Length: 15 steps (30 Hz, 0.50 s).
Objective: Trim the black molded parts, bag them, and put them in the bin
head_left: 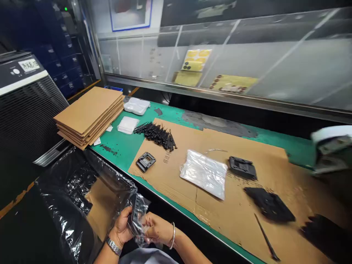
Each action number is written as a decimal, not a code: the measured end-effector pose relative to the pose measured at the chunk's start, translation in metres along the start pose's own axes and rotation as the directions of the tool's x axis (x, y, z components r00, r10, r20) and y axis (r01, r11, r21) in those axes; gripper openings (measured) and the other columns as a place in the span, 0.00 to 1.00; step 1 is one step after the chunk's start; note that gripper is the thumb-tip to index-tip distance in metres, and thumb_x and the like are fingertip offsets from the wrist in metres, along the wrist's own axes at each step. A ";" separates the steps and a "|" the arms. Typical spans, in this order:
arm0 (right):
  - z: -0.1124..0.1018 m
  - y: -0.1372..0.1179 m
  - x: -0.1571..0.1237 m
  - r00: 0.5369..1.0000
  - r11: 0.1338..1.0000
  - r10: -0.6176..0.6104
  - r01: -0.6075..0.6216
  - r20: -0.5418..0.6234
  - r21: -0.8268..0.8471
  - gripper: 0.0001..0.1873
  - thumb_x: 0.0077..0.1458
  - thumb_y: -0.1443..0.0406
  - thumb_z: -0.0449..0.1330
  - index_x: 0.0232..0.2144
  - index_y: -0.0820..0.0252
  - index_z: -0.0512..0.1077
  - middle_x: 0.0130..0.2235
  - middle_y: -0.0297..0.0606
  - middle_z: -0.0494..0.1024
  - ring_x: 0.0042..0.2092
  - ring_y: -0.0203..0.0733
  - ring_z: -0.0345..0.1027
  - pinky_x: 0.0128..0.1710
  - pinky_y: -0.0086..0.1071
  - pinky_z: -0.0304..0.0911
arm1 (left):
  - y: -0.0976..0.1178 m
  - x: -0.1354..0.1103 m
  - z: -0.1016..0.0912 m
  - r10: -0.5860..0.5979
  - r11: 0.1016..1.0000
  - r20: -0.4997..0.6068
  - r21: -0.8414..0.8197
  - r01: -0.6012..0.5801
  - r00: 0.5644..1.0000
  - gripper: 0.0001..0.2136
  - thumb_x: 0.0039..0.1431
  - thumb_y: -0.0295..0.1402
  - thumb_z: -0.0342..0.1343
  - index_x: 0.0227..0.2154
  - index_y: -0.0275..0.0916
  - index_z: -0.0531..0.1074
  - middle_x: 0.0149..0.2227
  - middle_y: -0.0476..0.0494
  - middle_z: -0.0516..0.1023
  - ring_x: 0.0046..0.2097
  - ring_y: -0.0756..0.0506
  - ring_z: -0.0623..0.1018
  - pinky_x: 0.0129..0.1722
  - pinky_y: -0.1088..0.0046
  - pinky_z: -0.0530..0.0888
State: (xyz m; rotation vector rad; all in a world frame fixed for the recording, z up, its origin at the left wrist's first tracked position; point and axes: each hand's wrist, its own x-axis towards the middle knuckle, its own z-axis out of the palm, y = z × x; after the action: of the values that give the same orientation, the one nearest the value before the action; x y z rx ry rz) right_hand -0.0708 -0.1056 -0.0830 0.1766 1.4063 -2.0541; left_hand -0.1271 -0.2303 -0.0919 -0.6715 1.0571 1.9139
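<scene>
In front of my body, at the table's near edge, a black plastic part (134,212) is partly inside a clear plastic bag (142,207). My left hand (121,226), with a metal watch at the wrist, grips the part from the left side. On the other side my right hand (158,228), wearing a bangle, has its fingers closed on the bag's film. How far in the part sits is hard to see through the shiny film. Just left of both hands lies a large box lined with black plastic film (63,216).
Cardboard sheets (90,110) are stacked at the table's left end. On the cardboard mat (170,187) lie a pile of black strips (156,135), a square black frame (145,161), a stack of clear bags (205,172) and black parts (242,167). A lamp-like white object (332,146) stands right.
</scene>
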 end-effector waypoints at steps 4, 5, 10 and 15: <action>0.001 -0.001 0.037 0.985 0.987 0.066 -0.088 -0.159 -0.135 0.09 0.35 0.64 0.59 0.13 0.61 0.63 0.11 0.25 0.59 0.14 0.26 0.49 0.12 0.21 0.44 | 0.017 0.000 -0.031 -0.050 0.996 0.180 0.078 0.036 0.982 0.06 0.41 0.30 0.61 0.24 0.34 0.71 0.24 0.44 0.76 0.31 0.44 0.76 0.34 0.68 0.70; 0.001 0.001 0.048 0.976 0.978 0.011 -0.055 -0.218 -0.200 0.09 0.35 0.65 0.59 0.12 0.61 0.62 0.11 0.25 0.58 0.15 0.27 0.50 0.13 0.21 0.45 | 0.021 0.001 -0.038 -0.035 0.995 0.186 0.096 0.017 0.982 0.09 0.41 0.30 0.62 0.27 0.34 0.72 0.26 0.43 0.76 0.31 0.44 0.76 0.34 0.68 0.70; -0.004 -0.004 0.096 0.980 0.992 0.011 -0.036 -0.198 -0.120 0.09 0.34 0.63 0.60 0.21 0.60 0.65 0.15 0.25 0.62 0.17 0.28 0.51 0.15 0.22 0.49 | 0.043 0.019 -0.077 0.053 0.993 0.040 0.103 -0.057 0.998 0.17 0.37 0.31 0.64 0.33 0.34 0.71 0.31 0.40 0.77 0.33 0.43 0.76 0.34 0.67 0.70; -0.032 -0.020 0.110 0.946 0.996 0.074 -0.057 -0.314 0.062 0.21 0.36 0.59 0.60 0.34 0.59 0.62 0.26 0.28 0.67 0.20 0.27 0.56 0.17 0.21 0.51 | 0.069 0.077 -0.143 0.278 0.960 -0.532 0.123 -0.252 0.799 0.13 0.43 0.28 0.61 0.35 0.38 0.70 0.31 0.47 0.76 0.33 0.49 0.75 0.35 0.74 0.69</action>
State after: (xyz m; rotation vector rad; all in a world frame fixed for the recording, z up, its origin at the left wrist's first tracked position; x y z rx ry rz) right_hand -0.1765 -0.1200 -0.1293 0.5913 1.5102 -2.0741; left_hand -0.2179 -0.3433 -0.1931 -1.1385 1.6212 1.9697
